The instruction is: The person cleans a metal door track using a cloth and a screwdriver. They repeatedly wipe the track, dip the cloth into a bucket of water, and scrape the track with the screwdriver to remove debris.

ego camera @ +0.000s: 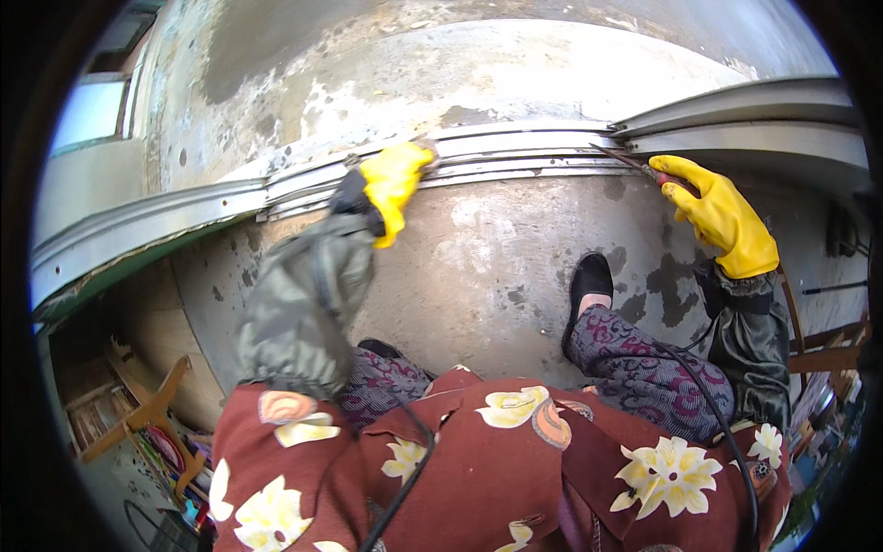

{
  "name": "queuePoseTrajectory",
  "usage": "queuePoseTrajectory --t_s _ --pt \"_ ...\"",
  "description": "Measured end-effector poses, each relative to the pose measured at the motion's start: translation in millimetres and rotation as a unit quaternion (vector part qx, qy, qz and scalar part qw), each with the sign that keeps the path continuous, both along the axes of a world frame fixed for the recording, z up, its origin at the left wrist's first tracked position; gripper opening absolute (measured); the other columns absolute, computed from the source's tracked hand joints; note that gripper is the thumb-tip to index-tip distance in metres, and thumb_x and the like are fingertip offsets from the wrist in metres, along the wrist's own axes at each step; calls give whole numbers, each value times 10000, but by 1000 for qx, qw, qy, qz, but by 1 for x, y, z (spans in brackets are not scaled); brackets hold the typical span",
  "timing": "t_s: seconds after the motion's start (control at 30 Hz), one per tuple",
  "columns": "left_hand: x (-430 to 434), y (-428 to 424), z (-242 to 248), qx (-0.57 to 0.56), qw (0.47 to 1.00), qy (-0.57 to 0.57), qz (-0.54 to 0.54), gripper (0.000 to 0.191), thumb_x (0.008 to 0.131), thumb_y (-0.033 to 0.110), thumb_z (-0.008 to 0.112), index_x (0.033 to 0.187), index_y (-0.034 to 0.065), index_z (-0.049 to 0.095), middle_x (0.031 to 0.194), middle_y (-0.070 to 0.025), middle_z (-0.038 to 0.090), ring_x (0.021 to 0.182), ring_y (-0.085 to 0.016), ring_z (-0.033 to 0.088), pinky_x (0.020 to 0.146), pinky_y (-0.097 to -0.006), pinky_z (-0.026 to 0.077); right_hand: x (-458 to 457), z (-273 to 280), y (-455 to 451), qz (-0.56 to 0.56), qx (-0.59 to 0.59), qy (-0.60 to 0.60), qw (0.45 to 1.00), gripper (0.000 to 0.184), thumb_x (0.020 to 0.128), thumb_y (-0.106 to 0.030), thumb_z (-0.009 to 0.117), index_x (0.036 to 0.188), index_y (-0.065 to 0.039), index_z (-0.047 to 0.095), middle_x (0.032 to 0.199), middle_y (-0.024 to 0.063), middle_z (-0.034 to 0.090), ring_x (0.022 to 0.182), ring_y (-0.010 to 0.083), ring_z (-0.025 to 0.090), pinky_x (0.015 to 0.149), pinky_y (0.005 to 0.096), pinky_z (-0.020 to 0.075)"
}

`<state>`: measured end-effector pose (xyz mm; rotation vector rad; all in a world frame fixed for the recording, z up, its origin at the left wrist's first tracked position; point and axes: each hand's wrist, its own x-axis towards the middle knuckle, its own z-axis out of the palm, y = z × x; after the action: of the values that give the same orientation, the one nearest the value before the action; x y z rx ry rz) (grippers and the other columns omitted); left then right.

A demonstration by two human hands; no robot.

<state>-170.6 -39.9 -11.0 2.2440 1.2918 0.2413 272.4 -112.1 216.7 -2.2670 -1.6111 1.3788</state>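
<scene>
My right hand, in a yellow rubber glove, grips the red handle of a thin metal tool that looks like a screwdriver. Its tip rests at the right end of a white metal sliding-door track, beside the upright frame. On the track's left half lies my left hand, also gloved in yellow. Its fingers are turned away from view; a small brownish patch shows at the fingertips, and I cannot tell whether it is something held. Dark smudges line the grooves of the track.
Door frame uprights rise at the left and right. Beyond the track is a wet, stained concrete floor. Wooden furniture stands lower left, with assorted items lower right. A black cable hangs across my lap.
</scene>
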Motion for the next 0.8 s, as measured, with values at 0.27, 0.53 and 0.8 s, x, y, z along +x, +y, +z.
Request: queuePoseTrajectory --t_s 0.27,0.53,0.8 --pt "-6 15 -1 -5 973 225 -48 259 993 210 555 1145 148 756 1088 -145 744 1008 -347 714 884 -422 565 -30 -7 20 10 -33 10 999 398 1026 -273 672 1408 -164 665 997 7 685 710 108 604 532 243 426" --pt "36 5 -13 135 987 10 -84 204 866 145 653 1033 118 767 955 -144 743 956 -351 704 864 -433 554 -63 -17 36 86 -67 9 994 404 1029 -337 659 1409 -200 668 968 61 706 753 153 641 589 283 488" --pt "70 5 -26 114 992 -1 -49 144 854 102 646 958 95 745 938 -164 720 927 -386 687 831 -459 548 -57 -14 34 51 -24 32 998 424 1006 -334 692 1407 -197 675 1013 41 719 754 145 622 584 272 472"
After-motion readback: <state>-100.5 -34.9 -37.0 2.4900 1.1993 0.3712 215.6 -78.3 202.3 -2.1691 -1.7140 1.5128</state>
